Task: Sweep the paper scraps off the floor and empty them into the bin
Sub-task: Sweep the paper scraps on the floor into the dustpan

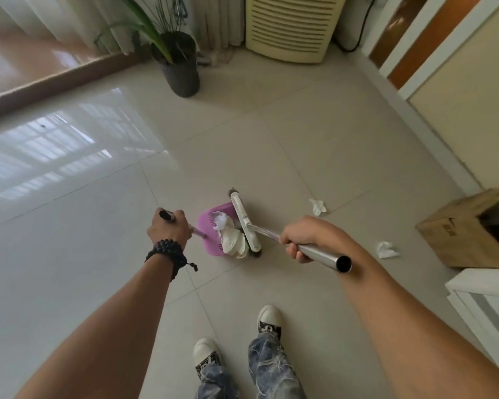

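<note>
A pink dustpan (209,226) rests on the tiled floor in front of my feet, with crumpled white paper scraps (231,240) piled in it. My left hand (169,227) grips the dustpan's handle, which has a black tip. My right hand (298,241) is closed around the broom's metal handle (323,254). The white broom head (245,223) presses against the scraps at the dustpan's mouth. One loose scrap (318,206) lies on the floor to the right of the broom, and another (386,249) lies near the cardboard box.
A cardboard box (470,228) sits on its side at the right, by a wall and white furniture (484,300). A dark potted plant (180,67) and a cream air unit (291,27) stand at the back. My shoes (236,338) are below.
</note>
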Available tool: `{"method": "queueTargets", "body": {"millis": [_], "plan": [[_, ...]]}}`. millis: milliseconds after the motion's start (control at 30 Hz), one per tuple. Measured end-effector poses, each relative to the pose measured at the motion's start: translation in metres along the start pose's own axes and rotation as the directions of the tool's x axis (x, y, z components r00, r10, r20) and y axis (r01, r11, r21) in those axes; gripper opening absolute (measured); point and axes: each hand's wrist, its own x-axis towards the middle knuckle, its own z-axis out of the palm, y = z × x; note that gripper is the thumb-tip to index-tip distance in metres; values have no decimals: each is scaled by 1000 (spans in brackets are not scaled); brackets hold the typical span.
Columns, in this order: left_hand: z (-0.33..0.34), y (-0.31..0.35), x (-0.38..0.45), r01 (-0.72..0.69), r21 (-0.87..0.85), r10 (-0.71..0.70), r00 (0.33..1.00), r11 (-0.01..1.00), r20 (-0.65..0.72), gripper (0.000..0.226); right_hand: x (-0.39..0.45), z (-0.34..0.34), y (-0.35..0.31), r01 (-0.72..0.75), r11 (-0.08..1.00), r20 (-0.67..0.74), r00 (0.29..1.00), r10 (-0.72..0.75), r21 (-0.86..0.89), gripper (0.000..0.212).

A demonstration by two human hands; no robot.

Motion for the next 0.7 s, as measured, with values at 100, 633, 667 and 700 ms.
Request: {"method": "queueTargets", "body": {"millis": [100,633,667,700], "plan": [[25,15,-12,-25,3,25,1000,1000,-7,26,-8,-36,13,21,998,-52,998,-19,54,15],[138,103,-53,-143,255,114,986,956,124,34,-13,-169,98,34,991,-387,922,20,132,6],[145,110,-54,-173,273,137,980,946,146,35,-11,-174,101,22,989,-410,911,39,144,6],[152,116,-54,-184,288,142,977,940,160,35,-9,-178,102,17,988,-438,898,51,152,6]]}}
